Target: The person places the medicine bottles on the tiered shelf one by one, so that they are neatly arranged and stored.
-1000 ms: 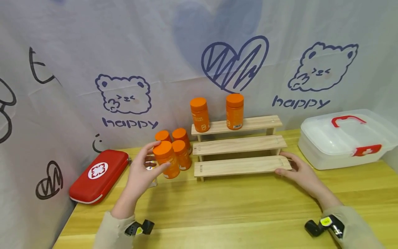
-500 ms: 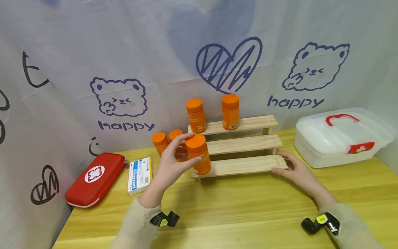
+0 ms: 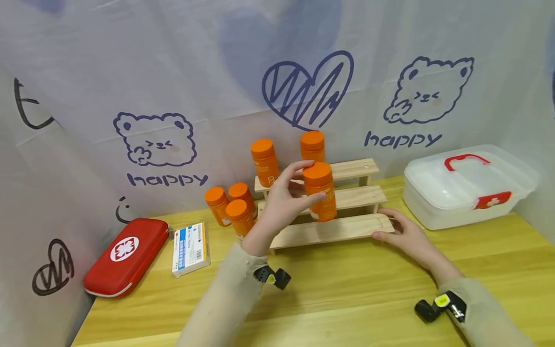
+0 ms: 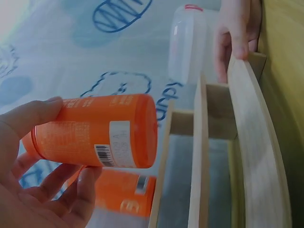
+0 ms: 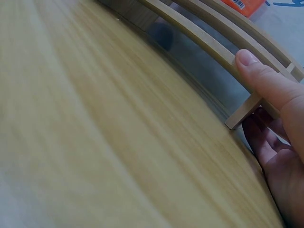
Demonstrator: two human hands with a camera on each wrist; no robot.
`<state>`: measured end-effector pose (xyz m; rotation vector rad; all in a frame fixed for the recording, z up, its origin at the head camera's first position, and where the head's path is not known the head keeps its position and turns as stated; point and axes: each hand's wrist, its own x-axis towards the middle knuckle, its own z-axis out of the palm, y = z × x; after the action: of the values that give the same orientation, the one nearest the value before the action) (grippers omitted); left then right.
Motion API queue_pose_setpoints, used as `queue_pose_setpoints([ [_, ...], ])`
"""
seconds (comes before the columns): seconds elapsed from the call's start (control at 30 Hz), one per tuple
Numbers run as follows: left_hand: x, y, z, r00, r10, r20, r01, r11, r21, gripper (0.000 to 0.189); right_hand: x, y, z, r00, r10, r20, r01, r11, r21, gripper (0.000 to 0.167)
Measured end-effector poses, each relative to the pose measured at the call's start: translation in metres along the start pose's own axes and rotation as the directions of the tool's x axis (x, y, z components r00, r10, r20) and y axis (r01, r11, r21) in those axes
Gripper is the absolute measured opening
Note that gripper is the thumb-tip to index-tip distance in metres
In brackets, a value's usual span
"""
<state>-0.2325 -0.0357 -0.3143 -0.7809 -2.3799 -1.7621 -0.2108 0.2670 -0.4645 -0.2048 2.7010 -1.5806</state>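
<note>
My left hand [image 3: 282, 202] grips an orange bottle [image 3: 322, 197] with a screw cap, holding it raised in front of the three-step wooden shelf [image 3: 334, 232]. In the left wrist view the bottle's base [image 4: 148, 130] points toward the shelf. At the shelf's right end, my right hand [image 3: 405, 233] holds the bottom step, its thumb [image 5: 251, 66] on the front edge and the other fingers behind the end. Two more orange bottles stand on the top step, one at the left [image 3: 264, 161] and one [image 3: 312, 144] partly hidden behind the held bottle.
Left of the shelf, three orange bottles [image 3: 237, 212] stand together on the wooden table [image 3: 338, 294]. Further left lie a white and blue medicine box [image 3: 191, 248] and a red first-aid case [image 3: 127, 258]. A translucent box with a red handle [image 3: 468, 193] stands at the right.
My left hand has lifted the orange bottle away from the group at the left and carried it rightward and up to the shelf. The right hand keeps its hold on the shelf's end.
</note>
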Motion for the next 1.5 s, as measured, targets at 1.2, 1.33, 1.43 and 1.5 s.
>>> queue_pose_setpoints([
  [1.2, 0.122, -0.004, 0.113, 0.975, -0.02, -0.221, 0.097, 0.934, 0.343, 0.064, 0.008, 0.003, 0.003, 1.0, -0.032, -0.001, 0.032, 0.997, 0.076, 0.074],
  [1.33, 0.115, -0.005, 0.113, 0.979, 0.028, -0.203, 0.052, 0.924, 0.379, 0.073, 0.006, 0.001, 0.001, 1.0, -0.02, 0.003, 0.02, 0.995, 0.093, 0.076],
  [1.43, 0.099, -0.005, 0.114, 0.977, 0.088, -0.195, -0.004, 0.919, 0.394, 0.072, 0.003, 0.001, 0.0, 1.0, -0.023, 0.001, 0.022, 0.995, 0.092, 0.076],
  [1.5, 0.079, -0.002, 0.115, 0.979, 0.124, -0.159, -0.057, 0.927, 0.37, 0.066, 0.001, 0.001, 0.0, 1.0, -0.02, -0.004, 0.021, 0.996, 0.083, 0.076],
])
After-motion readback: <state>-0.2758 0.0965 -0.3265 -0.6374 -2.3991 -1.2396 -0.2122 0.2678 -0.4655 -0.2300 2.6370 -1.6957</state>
